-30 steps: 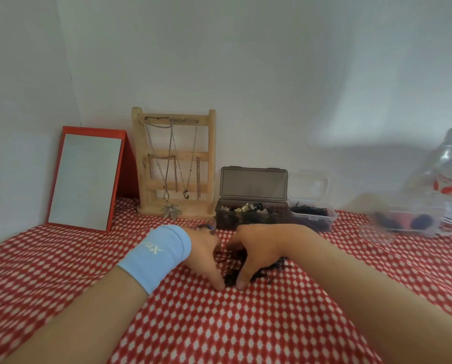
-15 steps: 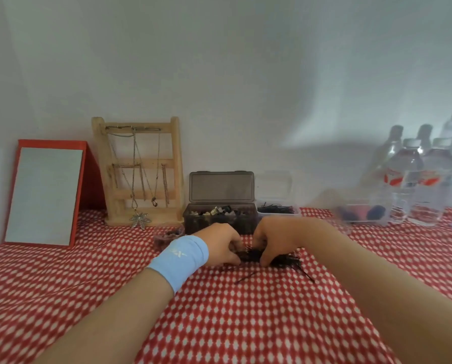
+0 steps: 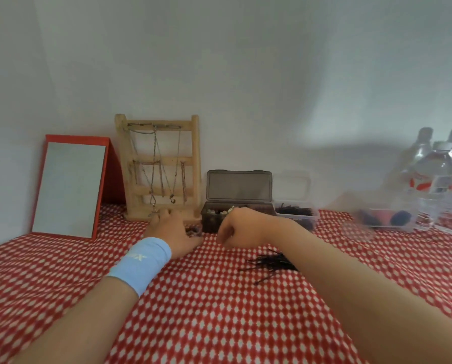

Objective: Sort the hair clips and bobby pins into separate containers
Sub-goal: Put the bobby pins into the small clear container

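Note:
A loose pile of black bobby pins [image 3: 269,262] lies on the red checked cloth, partly hidden by my right forearm. My right hand [image 3: 239,225] hovers with curled fingers just in front of the dark open box [image 3: 239,206] of hair clips; what it holds, if anything, is hidden. My left hand [image 3: 172,229], with a blue wristband, lies flat on the cloth left of that box, fingers stretched toward the stand's base. A few small dark clips [image 3: 193,231] lie by its thumb. A clear box [image 3: 297,212] to the right of the dark one holds bobby pins.
A wooden jewellery stand [image 3: 159,169] with chains and a red-framed mirror [image 3: 70,187] stand at the back left. At the back right are a clear tray [image 3: 385,219] with dark items and several water bottles [image 3: 435,185]. The wall runs close behind everything.
Both hands left the bobby pin pile and moved back and left. My right hand now sits by the dark box, my left by the stand. The pile lies uncovered.

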Tool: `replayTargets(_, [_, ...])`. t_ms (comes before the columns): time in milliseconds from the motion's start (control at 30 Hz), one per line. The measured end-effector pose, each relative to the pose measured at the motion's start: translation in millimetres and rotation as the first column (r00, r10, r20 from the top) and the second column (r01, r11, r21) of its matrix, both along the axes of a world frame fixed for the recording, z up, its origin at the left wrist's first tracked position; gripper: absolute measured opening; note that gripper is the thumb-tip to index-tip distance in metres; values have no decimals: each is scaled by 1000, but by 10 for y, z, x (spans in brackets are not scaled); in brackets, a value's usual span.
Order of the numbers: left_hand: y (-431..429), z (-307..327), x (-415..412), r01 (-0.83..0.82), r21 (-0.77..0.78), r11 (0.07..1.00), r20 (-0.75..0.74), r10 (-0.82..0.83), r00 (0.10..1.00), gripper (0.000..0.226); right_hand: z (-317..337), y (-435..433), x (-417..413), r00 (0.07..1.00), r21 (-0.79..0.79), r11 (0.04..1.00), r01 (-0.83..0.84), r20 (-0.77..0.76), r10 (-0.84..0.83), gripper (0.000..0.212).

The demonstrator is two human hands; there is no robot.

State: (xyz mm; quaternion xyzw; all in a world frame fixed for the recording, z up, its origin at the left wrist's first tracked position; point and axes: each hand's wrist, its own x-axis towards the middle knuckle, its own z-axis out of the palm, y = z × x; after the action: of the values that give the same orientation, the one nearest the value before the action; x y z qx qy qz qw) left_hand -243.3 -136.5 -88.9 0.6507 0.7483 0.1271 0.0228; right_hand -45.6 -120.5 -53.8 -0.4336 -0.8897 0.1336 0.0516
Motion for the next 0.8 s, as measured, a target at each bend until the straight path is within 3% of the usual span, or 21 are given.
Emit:
replayTargets(67, [21, -88, -55, 25, -22, 999, 114, -23, 993, 84, -32, 29, -45, 1000, -15, 1000, 11, 20, -10, 24])
replayTargets(300, [-41, -12, 129, 325, -12, 946, 196, -316, 928, 60, -127, 110, 37, 988, 64, 986, 153, 0, -153, 33])
replayTargets(400, [22, -54, 303, 383, 20, 924, 39, -383, 923, 72, -110, 50, 208, 978, 90, 979, 185, 78, -192, 34])
replayTargets(500, [40, -68, 421, 353, 23, 936, -160, -345, 925, 73, -85, -38, 433, 973, 86, 979, 186, 122, -195, 34])
replayTargets(600, [-48, 45, 523, 382, 194, 904, -271, -325, 906, 69, -39, -177, 555, 991, -51, 994, 99, 96, -94, 29])
replayTargets(700, [-144, 185, 704, 499, 303, 812, -129, -483, 866, 45, -6, -270, 634, 990, -117, 991, 64, 133, -48, 40])
replayTargets(800, [-217, 265, 959, 598, 60, 799, 62, -601, 797, 39, 68, -290, 813, 983, -40, 991, 129, 141, -122, 53])
